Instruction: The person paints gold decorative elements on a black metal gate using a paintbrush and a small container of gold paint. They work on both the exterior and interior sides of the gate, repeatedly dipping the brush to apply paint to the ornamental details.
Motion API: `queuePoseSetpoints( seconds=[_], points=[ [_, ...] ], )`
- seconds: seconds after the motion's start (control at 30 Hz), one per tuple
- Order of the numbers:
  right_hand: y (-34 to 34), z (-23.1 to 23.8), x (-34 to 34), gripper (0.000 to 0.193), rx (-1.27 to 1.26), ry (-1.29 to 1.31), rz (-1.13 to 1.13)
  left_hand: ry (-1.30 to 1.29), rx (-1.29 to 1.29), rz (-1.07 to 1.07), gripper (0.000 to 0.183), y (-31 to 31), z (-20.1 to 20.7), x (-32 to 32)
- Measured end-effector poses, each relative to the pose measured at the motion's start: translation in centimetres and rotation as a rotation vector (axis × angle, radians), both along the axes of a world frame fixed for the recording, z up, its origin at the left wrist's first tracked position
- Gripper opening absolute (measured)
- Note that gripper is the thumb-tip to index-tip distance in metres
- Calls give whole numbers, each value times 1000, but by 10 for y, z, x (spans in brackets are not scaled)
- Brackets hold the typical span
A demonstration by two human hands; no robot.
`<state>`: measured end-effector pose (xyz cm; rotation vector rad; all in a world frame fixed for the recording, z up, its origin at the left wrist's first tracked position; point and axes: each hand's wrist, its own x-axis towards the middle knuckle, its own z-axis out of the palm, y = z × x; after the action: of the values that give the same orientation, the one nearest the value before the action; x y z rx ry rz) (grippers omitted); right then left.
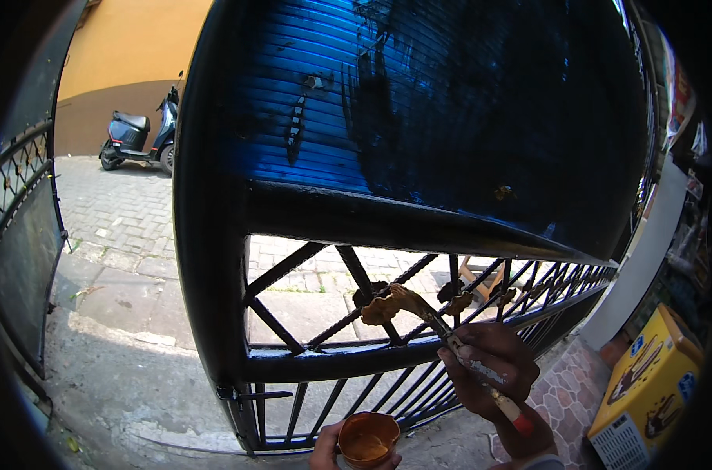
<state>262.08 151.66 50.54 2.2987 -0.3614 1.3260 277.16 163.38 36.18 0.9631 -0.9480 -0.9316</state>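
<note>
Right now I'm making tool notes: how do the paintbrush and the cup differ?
The paintbrush is long and thin; the cup is round and open-topped. The paintbrush slants in the right hand, its tip at a gold flower ornament; the cup sits lower, in the left hand, mouth up. The paintbrush's handle is pale with a red end; the cup is orange-brown. Both are hand-held.
</note>
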Motion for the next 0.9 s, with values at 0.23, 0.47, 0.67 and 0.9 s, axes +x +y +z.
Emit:
queuePoseSetpoints(
  seconds=[0.23,0.47,0.67,0.9],
  points=[
    [11,-6,7,34,-52,374,27,22,4,-19,60,0,-1,-2],
    [-1,6,-1,37,173,-37,-5,14,-9,-11,59,0,1,-3],
    [12,-8,4,31,-105,412,-3,17,-17,-7,59,1,2,-2],
    [5,-9,2,35,224,89,76,1,-22,-5,58,1,4,-4]
  ],
)
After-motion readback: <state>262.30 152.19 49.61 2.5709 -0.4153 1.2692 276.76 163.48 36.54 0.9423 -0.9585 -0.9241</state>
